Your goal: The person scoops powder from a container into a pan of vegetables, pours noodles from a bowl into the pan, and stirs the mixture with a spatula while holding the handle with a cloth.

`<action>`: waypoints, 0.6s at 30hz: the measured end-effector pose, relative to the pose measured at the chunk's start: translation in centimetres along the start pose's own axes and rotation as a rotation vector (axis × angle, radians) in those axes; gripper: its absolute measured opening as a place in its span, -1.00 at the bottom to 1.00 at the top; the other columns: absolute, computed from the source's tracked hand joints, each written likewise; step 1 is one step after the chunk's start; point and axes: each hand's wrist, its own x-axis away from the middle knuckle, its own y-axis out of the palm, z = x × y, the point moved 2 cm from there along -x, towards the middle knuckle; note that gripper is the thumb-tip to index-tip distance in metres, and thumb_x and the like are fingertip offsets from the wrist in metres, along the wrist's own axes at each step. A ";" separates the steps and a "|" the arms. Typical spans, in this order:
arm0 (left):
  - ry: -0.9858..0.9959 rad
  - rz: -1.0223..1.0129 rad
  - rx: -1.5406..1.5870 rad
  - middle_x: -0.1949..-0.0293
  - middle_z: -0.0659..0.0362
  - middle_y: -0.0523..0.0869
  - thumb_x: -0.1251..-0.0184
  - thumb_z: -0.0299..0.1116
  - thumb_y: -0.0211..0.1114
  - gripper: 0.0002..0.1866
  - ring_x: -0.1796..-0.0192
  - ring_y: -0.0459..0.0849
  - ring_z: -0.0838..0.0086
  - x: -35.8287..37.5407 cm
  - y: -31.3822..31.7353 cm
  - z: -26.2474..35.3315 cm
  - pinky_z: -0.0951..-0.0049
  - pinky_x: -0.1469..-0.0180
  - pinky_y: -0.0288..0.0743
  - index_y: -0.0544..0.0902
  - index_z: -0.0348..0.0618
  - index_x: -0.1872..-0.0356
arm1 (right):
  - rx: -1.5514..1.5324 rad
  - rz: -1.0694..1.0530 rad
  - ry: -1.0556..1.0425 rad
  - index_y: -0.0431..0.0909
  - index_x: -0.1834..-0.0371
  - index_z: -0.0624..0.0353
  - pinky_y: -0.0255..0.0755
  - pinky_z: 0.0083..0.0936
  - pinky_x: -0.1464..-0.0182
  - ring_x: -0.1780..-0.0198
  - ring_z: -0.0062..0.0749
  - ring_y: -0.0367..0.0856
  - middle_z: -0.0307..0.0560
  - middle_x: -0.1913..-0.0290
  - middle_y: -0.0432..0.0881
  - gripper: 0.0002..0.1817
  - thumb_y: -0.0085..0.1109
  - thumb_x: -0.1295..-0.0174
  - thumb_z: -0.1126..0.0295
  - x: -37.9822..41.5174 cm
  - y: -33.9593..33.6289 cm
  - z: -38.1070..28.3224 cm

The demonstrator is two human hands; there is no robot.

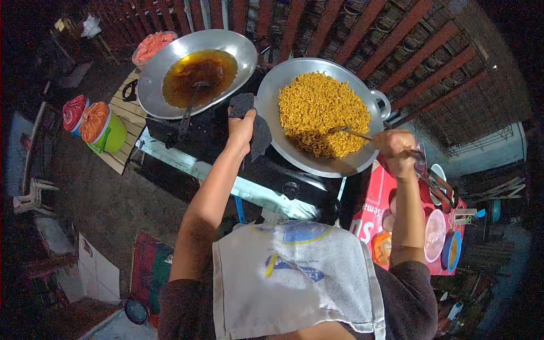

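A wide metal wok (pixel 268 102) full of yellow noodles (pixel 320 107) sits on the right side of the stove. My left hand (pixel 242 129) is closed on a dark grey cloth (pixel 260 136) at the wok's left edge; the handle beneath is hidden. Above the wok's right rim, my right hand (pixel 396 150) is wrapped around the handle of a metal spatula (pixel 360 134). Its far end is down among the noodles. To the left stands a second wok (pixel 150 85) with brown-yellow oil (pixel 212 71), a ladle (pixel 188 107) resting in it.
The black stove (pixel 272 170) has a pale front edge. On its right, a red-covered table (pixel 377 195) carries a pink bowl (pixel 435 235) and a blue-rimmed bowl (pixel 451 252). A green bucket (pixel 115 136) stands at left on wooden slats. Red-brown slats rise behind the woks.
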 end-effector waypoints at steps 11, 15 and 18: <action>-0.063 0.065 -0.039 0.16 0.14 0.55 -0.21 -0.47 0.10 -0.70 0.18 0.59 0.36 0.4 0.3 0.5 0.33 0.18 0.52 0.46 -0.18 0.01 | -0.127 0.109 -0.082 0.16 0.76 0.18 -0.05 -0.48 0.54 0.64 -0.44 0.09 -0.23 0.72 0.11 -0.55 -0.06 -0.26 0.23 -2.7 3.9 4.4; 0.007 0.000 -0.018 0.06 0.12 0.49 -0.16 -0.53 0.11 -0.53 0.04 0.50 0.34 -0.3 -0.1 -0.1 0.33 0.04 0.42 0.27 -0.10 -0.13 | -0.111 0.181 -0.188 0.07 0.78 0.13 -0.10 -0.48 0.57 0.66 -0.49 0.00 -0.26 0.72 0.09 -0.51 -0.13 -0.28 0.18 -2.6 3.5 1.8; 0.035 -0.010 -0.051 0.00 0.12 0.46 -0.14 -0.54 0.12 -0.49 -0.03 0.46 0.35 0.2 0.1 0.3 0.35 -0.08 0.33 0.25 -0.13 -0.16 | -0.198 0.176 -0.363 0.06 0.77 0.12 -0.12 -0.49 0.59 0.66 -0.51 0.00 -0.27 0.72 0.08 -0.52 -0.12 -0.28 0.19 -5.5 4.5 0.8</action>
